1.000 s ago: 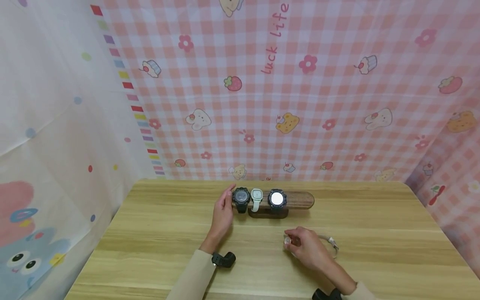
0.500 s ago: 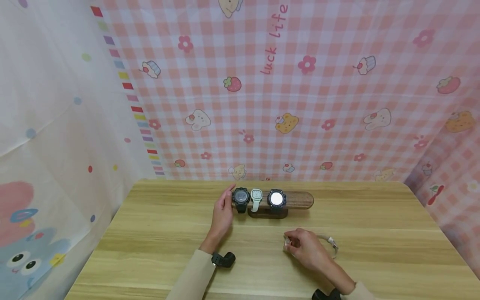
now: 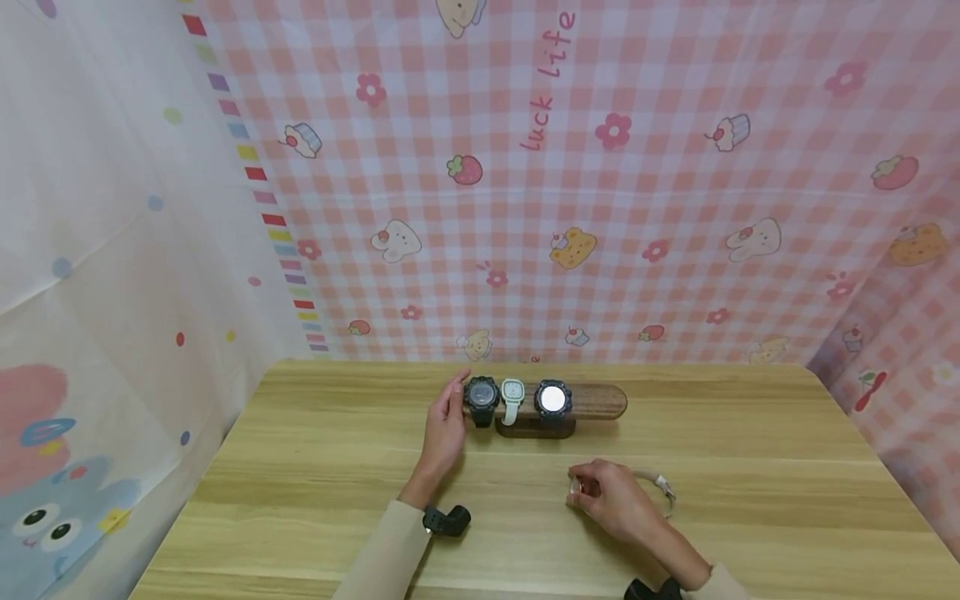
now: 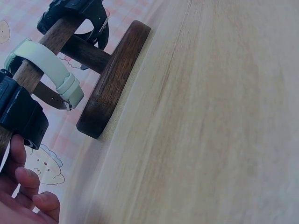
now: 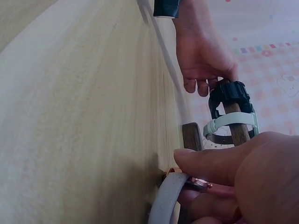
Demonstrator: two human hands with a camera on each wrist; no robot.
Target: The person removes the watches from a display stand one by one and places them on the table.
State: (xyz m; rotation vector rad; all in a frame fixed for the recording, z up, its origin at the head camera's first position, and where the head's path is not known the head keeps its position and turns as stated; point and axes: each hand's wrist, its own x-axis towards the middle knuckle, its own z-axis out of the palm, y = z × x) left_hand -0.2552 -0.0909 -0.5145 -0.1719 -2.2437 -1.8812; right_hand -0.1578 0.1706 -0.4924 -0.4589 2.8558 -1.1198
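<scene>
Across the back middle of the table stands a dark wooden watch stand [image 3: 611, 402]. Strapped on its bar are a black watch [image 3: 482, 395] at the left, a mint-green watch [image 3: 513, 392] beside it and another black watch [image 3: 553, 400] with a bright dial. My left hand [image 3: 444, 429] holds the bar's left end, next to the first black watch; its thumb and bent fingers show in the left wrist view. Over the table in front of the stand, my right hand [image 3: 618, 496] pinches a rose-gold wristwatch [image 5: 198, 185] by its case. Its pale strap [image 3: 664, 483] trails out to the right.
The light wooden table [image 3: 300, 467] runs back to a pink checked cloth [image 3: 525, 208] hanging behind it. A white patterned cloth [image 3: 150, 250] hangs on the left. Black wrist-worn devices [image 3: 447, 521] sit on both wrists.
My right hand has shifted very slightly toward the near side and the wristwatch's dial has turned a little, showing narrower. My left hand keeps its place at the stand.
</scene>
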